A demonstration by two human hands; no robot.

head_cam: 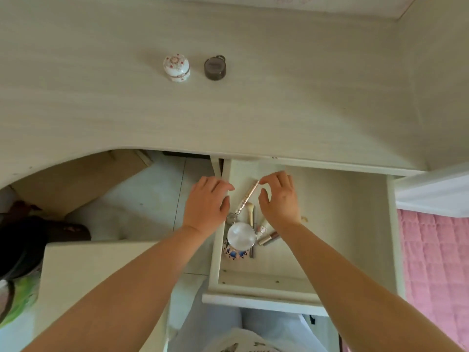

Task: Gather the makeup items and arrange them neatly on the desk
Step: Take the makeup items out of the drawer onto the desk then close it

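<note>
- The left hand hovers over the left wall of the open drawer, fingers loosely curved, holding nothing.
- The right hand is over the drawer, fingers relaxed and spread, fingertips at the far tip of a slim ornate wand; whether it touches cannot be told.
- In the drawer's left part lie the wand, a round clear-lidded jar, a pale brush and a lipstick tube, crowded together.
- On the tabletop stand a white floral trinket pot and, just beside it on the right, a dark round compact.
- A pink quilted bed lies to the right.
</note>
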